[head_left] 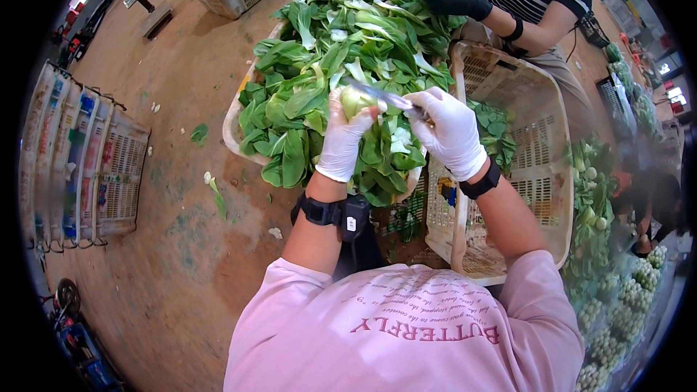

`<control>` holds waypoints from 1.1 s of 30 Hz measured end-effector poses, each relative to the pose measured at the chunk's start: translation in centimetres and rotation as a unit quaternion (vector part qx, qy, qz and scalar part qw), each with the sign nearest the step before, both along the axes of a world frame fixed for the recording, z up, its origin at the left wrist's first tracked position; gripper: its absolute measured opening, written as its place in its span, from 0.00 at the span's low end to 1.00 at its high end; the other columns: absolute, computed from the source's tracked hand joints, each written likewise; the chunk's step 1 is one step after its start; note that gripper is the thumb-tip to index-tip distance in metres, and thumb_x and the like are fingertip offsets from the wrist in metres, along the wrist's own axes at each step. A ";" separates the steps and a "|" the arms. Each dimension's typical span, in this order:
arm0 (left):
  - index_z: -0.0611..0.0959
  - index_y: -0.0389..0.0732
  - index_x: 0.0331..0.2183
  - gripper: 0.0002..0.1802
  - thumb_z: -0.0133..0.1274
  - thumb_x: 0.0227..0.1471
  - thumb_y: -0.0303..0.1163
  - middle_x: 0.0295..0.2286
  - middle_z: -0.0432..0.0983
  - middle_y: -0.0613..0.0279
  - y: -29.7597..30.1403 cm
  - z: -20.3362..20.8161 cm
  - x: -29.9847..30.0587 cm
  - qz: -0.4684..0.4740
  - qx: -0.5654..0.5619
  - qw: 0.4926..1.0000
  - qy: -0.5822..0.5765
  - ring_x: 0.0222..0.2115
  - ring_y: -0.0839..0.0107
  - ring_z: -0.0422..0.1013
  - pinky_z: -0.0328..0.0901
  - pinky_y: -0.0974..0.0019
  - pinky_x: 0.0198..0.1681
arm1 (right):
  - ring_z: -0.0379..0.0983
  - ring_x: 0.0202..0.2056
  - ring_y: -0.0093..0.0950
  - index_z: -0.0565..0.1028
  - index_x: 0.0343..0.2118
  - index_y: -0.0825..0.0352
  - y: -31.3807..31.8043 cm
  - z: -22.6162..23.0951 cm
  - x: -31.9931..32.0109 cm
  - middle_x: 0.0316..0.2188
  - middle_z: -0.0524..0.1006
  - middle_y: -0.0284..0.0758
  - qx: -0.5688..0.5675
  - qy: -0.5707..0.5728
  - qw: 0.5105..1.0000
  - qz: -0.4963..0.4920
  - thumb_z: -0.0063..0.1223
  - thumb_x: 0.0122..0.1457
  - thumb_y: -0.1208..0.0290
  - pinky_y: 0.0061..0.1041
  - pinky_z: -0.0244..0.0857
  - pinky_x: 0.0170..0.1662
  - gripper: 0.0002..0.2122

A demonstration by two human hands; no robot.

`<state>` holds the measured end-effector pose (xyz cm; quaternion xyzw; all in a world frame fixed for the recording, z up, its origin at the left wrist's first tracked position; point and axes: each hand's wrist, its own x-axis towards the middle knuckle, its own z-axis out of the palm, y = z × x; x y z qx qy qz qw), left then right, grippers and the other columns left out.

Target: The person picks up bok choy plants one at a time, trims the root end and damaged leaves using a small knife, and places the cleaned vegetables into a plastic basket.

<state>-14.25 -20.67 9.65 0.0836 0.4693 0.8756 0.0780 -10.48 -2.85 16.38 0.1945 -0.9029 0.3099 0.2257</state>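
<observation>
My left hand, in a white glove, is closed around a head of bok choy with its pale base facing up. In my gloved right hand is a knife; its blade reaches left across the top of the bok choy's base. Whether the blade touches it I cannot tell. Below both hands lies a big heap of bok choy in a pale basket, mostly hidden by the leaves.
To the right stands a pale plastic crate with some greens inside. Across the heap, a person in a striped shirt holds a vegetable in black gloves. Stacked crates stand at left. Bagged vegetables lie at far right.
</observation>
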 end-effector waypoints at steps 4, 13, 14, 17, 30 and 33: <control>0.70 0.38 0.43 0.24 0.61 0.44 0.25 0.33 0.72 0.63 0.3 -0.1 0.0 0.059 -0.131 0.988 0.052 0.33 0.75 0.69 0.67 0.70 0.39 | 0.72 0.25 0.31 0.74 0.30 0.59 -0.9 0.5 -1.1 0.22 0.70 0.30 0.135 0.066 0.989 0.017 0.58 0.47 0.70 0.29 0.66 0.27 0.06; 0.73 0.38 0.34 0.20 0.65 0.38 0.21 0.33 0.71 0.65 -0.5 0.5 -0.4 0.144 -0.180 0.963 0.138 0.33 0.77 0.70 0.67 0.71 0.38 | 0.75 0.30 0.39 0.75 0.32 0.62 0.3 -0.8 -7.0 0.25 0.76 0.40 0.274 -0.147 0.945 -0.097 0.48 0.52 0.69 0.36 0.68 0.32 0.06; 0.73 0.38 0.34 0.20 0.65 0.38 0.21 0.33 0.71 0.66 -0.4 0.9 -0.4 0.156 -0.189 0.953 0.178 0.33 0.77 0.70 0.67 0.71 0.39 | 0.75 0.32 0.40 0.75 0.33 0.62 2.5 -2.1 -9.0 0.27 0.77 0.41 0.298 -0.229 0.917 -0.132 0.47 0.53 0.67 0.37 0.68 0.34 0.08; 0.73 0.39 0.36 0.21 0.65 0.39 0.20 0.34 0.69 0.65 -0.3 2.1 -0.3 0.113 -0.102 0.984 0.093 0.33 0.78 0.70 0.68 0.73 0.38 | 0.75 0.30 0.39 0.75 0.31 0.65 2.9 -1.6 -7.7 0.27 0.77 0.40 0.130 -0.149 0.975 -0.105 0.48 0.53 0.69 0.34 0.68 0.32 0.07; 0.78 0.35 0.35 0.19 0.67 0.38 0.26 0.31 0.78 0.64 -0.7 0.4 -0.7 0.140 -0.273 0.947 0.093 0.31 0.79 0.72 0.68 0.74 0.37 | 0.73 0.25 0.32 0.74 0.27 0.59 -1.3 0.4 -3.3 0.22 0.72 0.31 0.192 0.041 0.979 0.053 0.55 0.49 0.67 0.30 0.67 0.26 0.04; 0.78 0.35 0.34 0.17 0.66 0.39 0.24 0.30 0.78 0.65 -0.4 0.3 -0.6 0.094 -0.158 0.982 0.037 0.31 0.79 0.72 0.68 0.74 0.37 | 0.74 0.25 0.35 0.74 0.28 0.59 -1.5 0.0 -3.4 0.21 0.73 0.33 0.189 0.043 0.980 0.031 0.53 0.50 0.68 0.33 0.67 0.26 0.03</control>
